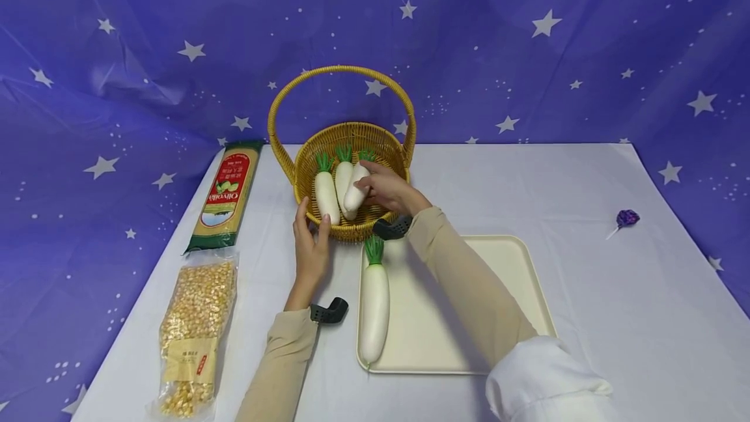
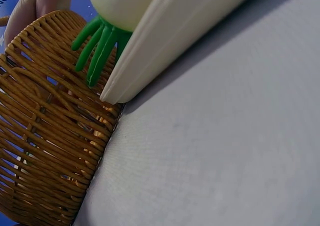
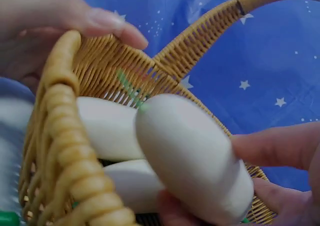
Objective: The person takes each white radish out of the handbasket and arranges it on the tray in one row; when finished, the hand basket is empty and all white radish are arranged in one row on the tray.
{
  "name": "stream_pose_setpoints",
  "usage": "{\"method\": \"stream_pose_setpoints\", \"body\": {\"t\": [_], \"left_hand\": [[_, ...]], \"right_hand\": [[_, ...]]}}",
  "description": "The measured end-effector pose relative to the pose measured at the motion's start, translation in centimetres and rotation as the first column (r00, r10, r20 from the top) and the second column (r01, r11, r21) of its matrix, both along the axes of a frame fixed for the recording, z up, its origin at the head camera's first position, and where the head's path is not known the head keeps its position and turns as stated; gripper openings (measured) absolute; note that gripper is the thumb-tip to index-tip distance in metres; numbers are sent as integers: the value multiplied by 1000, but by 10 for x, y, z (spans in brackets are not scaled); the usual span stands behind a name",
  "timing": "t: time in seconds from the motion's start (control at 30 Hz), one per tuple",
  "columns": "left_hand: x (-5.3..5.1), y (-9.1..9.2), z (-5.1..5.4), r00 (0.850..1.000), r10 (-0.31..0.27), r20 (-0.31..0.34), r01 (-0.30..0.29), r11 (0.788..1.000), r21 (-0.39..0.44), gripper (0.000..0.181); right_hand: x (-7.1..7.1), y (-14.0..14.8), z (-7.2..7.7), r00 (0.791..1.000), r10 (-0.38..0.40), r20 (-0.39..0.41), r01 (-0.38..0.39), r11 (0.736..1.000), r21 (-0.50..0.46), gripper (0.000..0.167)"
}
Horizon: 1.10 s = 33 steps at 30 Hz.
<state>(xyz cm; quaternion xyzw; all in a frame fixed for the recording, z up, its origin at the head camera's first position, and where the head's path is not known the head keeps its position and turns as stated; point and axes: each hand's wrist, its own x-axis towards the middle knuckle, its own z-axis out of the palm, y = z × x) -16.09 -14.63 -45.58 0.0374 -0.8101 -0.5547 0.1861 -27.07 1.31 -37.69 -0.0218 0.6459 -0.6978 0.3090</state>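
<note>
My right hand [image 1: 383, 186] pinches a white radish [image 1: 356, 189] with green leaves inside the wicker basket [image 1: 348, 233]. In the right wrist view, the fingers and thumb hold this radish [image 3: 192, 153] tilted above two others. Two more white radishes lie in the basket, one at the left [image 1: 326, 195] and one in the middle [image 1: 343, 178]. My left hand [image 1: 310, 251] touches the basket's front left rim with spread fingers. A longer white radish [image 1: 375, 311] lies along the left edge of the cream tray [image 1: 445, 366].
At the left lie a pasta packet [image 1: 225, 194] and, in front of it, a clear bag of corn kernels [image 1: 196, 318]. A purple wrapped lollipop [image 1: 627, 218] is at the far right. Behind the white table hangs a blue star-patterned cloth [image 1: 469, 51]. The basket's tall handle [image 1: 340, 69] arches overhead.
</note>
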Motion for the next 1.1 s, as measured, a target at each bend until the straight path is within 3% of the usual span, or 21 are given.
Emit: {"method": "stream_pose_setpoints", "body": {"t": [0.23,0.4,0.53,0.73,0.87,1.1], "left_hand": [[1,0,1,1000,1,-3,-1,1000,-1,57],[1,0,2,1000,2,-3,-2,1000,-2,58],[1,1,1,1000,-4,-1,4,1000,4,58],[0,2,-1,1000,-5,4,5,1000,1,58],[0,1,-1,1000,1,-1,-1,1000,-5,58],[0,1,-1,1000,2,-7,-2,1000,-7,58]], "right_hand": [[9,13,7,993,-111,-46,104,986,-132,62],[26,35,17,992,-39,-123,16,982,-187,61],[50,56,22,984,24,-175,-57,981,-185,61],[94,93,14,962,82,-262,-99,994,-53,64],[123,114,-2,938,125,-324,-120,992,36,67],[164,136,-33,922,192,-336,-150,978,147,66]]}}
